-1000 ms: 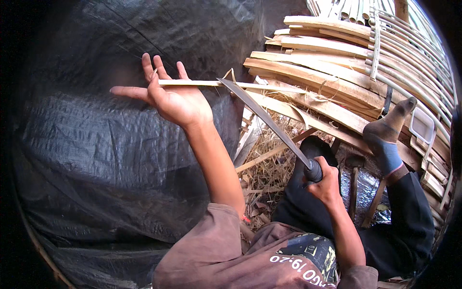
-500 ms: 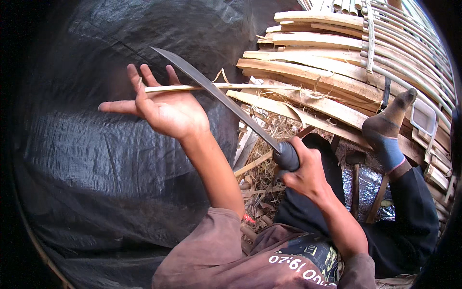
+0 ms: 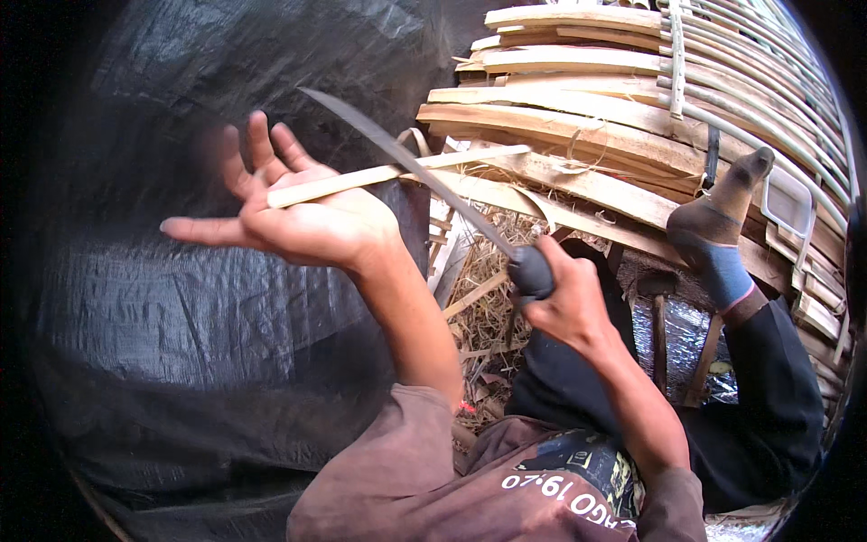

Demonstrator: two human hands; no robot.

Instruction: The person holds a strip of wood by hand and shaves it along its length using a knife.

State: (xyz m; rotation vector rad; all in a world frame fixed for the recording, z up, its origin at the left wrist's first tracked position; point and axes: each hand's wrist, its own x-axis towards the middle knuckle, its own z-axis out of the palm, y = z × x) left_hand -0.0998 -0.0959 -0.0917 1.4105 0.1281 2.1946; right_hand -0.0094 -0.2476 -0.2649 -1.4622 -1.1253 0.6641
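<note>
The left hand [image 3: 330,221] is now turning the pale wooden strip [image 3: 330,187], which is lying at more of a slant than half a second ago, its far end rising toward the stack of split planks [image 3: 551,101]. Its fingers are spreading open, with the strip resting across the upturned palm. The right hand [image 3: 578,303] is keeping its fingers closed around the dark handle of the machete [image 3: 456,203]. The blurred blade is still crossing the strip just beyond the palm; whether the edge is biting cannot be told. The shaving of the strip thus seems unfinished.

A thin curl [image 3: 417,135] is showing beside the blade, and the planks are crowding the strip's far end. A socked foot [image 3: 718,217] is resting well to the right, near a hammer [image 3: 658,316]; black tarpaulin [image 3: 163,307] is covering the left side.
</note>
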